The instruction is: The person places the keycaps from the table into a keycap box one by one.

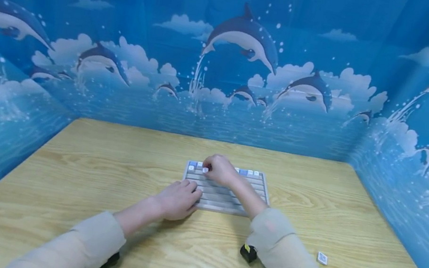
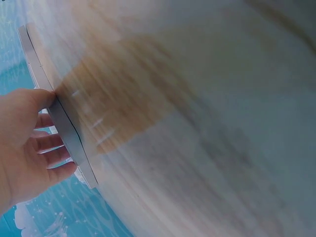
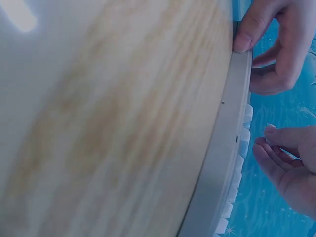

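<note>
A pale, keyboard-like board (image 1: 224,199) with parallel rows lies on the wooden table, small white and blue cap-like blocks (image 1: 250,173) along its far row. My left hand (image 1: 179,199) grips its near left corner, thumb against the front edge in the left wrist view and fingers (image 2: 54,156) over the top. Over the far left part, my right hand (image 1: 221,169) pinches a small white block (image 1: 205,170) between thumb and fingertips. That block (image 3: 270,127) shows above the board's surface in the right wrist view. Another white block (image 1: 191,168) sits in the second row at left.
A small flat white piece with a blue pattern (image 1: 322,258) lies on the table to the right, beyond the right forearm. Black wrist devices (image 1: 248,253) hang under both sleeves. Blue dolphin-print curtains (image 1: 217,120) enclose the table's back and sides.
</note>
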`<state>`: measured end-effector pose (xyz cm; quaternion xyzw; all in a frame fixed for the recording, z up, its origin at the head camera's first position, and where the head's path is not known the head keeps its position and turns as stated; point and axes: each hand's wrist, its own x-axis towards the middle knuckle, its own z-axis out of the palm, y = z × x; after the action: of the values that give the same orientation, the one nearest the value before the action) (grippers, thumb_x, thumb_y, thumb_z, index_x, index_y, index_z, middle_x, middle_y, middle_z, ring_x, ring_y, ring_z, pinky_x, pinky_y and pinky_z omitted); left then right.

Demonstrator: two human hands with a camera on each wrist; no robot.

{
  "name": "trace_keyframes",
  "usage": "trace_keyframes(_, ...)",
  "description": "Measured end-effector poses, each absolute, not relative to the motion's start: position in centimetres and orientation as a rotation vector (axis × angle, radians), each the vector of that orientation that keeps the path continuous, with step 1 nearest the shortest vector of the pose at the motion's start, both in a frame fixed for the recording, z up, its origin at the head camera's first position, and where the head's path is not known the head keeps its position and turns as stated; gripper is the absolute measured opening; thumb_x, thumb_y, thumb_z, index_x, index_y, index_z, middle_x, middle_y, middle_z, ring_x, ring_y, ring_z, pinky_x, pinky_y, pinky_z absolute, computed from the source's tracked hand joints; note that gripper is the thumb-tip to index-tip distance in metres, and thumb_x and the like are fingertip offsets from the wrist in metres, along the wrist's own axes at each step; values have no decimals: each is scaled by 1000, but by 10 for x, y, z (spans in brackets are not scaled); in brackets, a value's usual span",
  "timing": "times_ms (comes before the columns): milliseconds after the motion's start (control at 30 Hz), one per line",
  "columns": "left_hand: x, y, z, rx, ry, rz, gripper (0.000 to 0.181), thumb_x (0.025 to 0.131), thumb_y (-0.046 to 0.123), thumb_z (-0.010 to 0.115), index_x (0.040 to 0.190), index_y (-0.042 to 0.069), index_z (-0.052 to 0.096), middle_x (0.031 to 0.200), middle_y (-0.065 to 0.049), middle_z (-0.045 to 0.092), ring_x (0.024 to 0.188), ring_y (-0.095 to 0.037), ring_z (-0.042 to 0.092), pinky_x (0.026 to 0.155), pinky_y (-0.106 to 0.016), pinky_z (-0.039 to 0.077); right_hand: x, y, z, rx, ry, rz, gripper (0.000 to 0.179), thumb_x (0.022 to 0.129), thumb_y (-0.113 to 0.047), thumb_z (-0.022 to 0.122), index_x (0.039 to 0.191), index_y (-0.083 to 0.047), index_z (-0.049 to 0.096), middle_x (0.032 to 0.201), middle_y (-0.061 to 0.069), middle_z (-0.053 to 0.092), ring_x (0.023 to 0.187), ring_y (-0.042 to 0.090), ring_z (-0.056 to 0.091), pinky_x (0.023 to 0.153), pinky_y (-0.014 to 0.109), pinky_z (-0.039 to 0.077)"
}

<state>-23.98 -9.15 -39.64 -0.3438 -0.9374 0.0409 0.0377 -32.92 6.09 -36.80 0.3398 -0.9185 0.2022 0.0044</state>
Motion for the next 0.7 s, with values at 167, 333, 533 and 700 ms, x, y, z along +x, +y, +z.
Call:
trace_keyframes(167, -241, -92, -397, -1055, -2875, 109, 21, 93, 30, 53, 96, 10, 51, 94, -7, 47, 88, -22, 47, 74, -37, 45, -334, 55, -373, 1027, -2911, 602, 17, 81, -1, 66, 98, 0, 67, 89, 8, 63, 87, 21, 57, 83, 34, 45)
trace_keyframes(333, -241, -93, -397, -1057, -2871, 107, 20, 93, 30, 53, 96, 10, 51, 93, -6, 47, 87, -22, 46, 73, -36, 44, -337, 49, -374, 955, -2954, 628, 17, 81, -2, 65, 98, -1, 65, 88, 6, 59, 83, 18, 54, 76, 30, 46)
trace_keyframes(533, -240, -94, -397, -1061, -2874, 121, 20, 94, 30, 53, 97, 10, 52, 92, -5, 46, 85, -20, 45, 71, -34, 43, -341, 41, -374, 924, -2977, 583, 14, 81, -1, 64, 95, -2, 65, 86, 5, 60, 80, 18, 55, 71, 28, 47)
trace_keyframes(700, -240, -95, -396, -1070, -2882, 110, 19, 94, 30, 53, 96, 11, 52, 90, -4, 45, 83, -19, 43, 69, -33, 42, -342, 35, -375, 926, -3002, 477, 11, 83, -6, 64, 94, -4, 64, 88, 5, 59, 81, 17, 55, 71, 28, 47)
